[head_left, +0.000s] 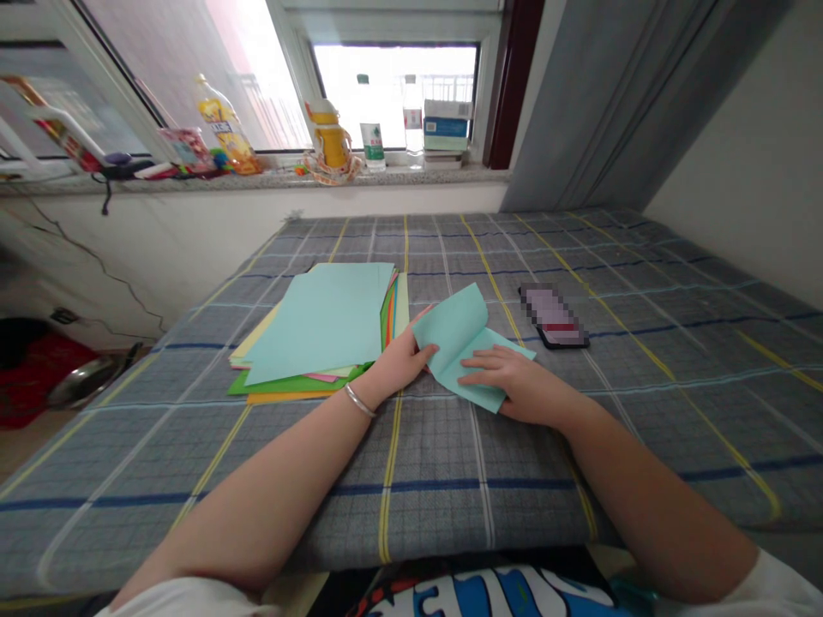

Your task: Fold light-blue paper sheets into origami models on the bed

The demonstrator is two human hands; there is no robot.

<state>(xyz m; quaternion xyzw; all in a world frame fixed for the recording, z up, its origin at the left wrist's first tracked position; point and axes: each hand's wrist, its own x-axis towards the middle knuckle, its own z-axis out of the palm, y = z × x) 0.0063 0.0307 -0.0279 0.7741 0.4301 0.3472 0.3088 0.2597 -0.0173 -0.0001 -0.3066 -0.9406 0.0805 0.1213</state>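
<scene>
A light blue sheet of paper point(455, 330), creased down its middle, lies between my hands with its left half lifted. My left hand point(406, 356) grips that raised half at its left edge, thumb in front and fingers behind. My right hand point(514, 384) rests on the other half with fingers stretched out and spread, pressing it toward the cloth. Just left of my left hand sits a stack of coloured paper point(327, 317), light blue on top, with green, yellow and orange edges showing beneath.
A phone point(554, 317) lies on the plaid cloth point(643, 411) right of my right hand. Along the windowsill point(270, 178) stand a drink bottle point(225, 128), a yellow cup point(331, 137), clear bottles and boxes point(446, 128). A grey curtain point(597, 103) hangs at right.
</scene>
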